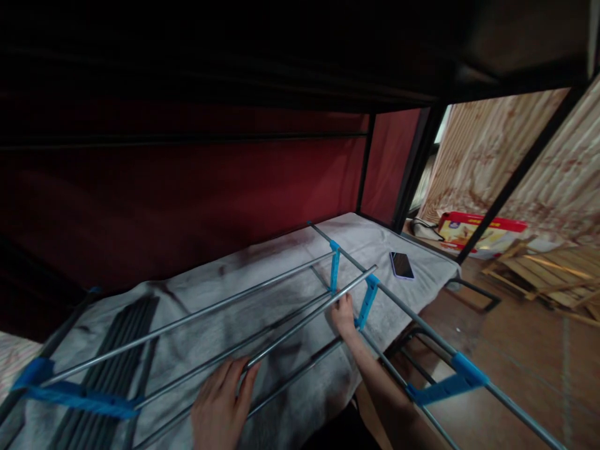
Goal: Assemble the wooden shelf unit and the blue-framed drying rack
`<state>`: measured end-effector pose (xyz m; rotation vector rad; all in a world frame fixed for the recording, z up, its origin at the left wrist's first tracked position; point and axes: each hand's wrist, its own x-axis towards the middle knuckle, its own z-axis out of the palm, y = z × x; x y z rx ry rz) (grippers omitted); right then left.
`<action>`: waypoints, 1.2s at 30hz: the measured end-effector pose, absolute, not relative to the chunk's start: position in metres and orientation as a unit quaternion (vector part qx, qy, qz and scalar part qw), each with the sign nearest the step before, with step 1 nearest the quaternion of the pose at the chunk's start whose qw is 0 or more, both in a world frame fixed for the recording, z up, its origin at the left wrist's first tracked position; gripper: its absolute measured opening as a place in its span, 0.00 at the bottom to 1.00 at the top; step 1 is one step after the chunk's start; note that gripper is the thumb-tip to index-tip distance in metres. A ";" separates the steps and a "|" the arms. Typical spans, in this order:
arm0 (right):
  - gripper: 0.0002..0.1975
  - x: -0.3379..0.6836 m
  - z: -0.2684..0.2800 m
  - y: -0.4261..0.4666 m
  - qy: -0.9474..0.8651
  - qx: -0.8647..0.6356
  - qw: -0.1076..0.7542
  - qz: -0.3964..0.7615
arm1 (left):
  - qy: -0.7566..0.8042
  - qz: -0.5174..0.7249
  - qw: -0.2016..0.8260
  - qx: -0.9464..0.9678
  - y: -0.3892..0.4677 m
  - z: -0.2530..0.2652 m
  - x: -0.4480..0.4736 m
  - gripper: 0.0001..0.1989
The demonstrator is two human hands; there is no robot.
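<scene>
A rack frame of grey metal tubes [201, 310] with blue plastic connectors [335, 265] spans the bed in front of me. My left hand [222, 400] is closed around the near end of a loose metal tube [300, 328], which slants up to the right across the frame. Farther along this tube, my right hand [344, 315] has its fingers closed at it, partly hidden behind it. Just right of that hand is another blue connector [369, 300]. The tube's far end lies above the frame's long right-hand bar [412, 319].
Several dark tubes [112, 344] lie side by side on the grey sheet [197, 281] at left. A phone [402, 265] rests on the sheet at right. Black bed posts [417, 169] stand around; a red-and-yellow box [482, 234] and wooden slats [553, 275] are on the floor.
</scene>
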<state>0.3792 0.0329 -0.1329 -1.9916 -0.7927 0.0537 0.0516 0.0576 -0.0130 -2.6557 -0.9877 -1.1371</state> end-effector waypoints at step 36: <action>0.10 0.374 -0.097 0.054 -0.085 -0.439 0.781 0.436 | -0.370 -0.186 0.044 -0.909 0.094 -0.100 0.007 0.24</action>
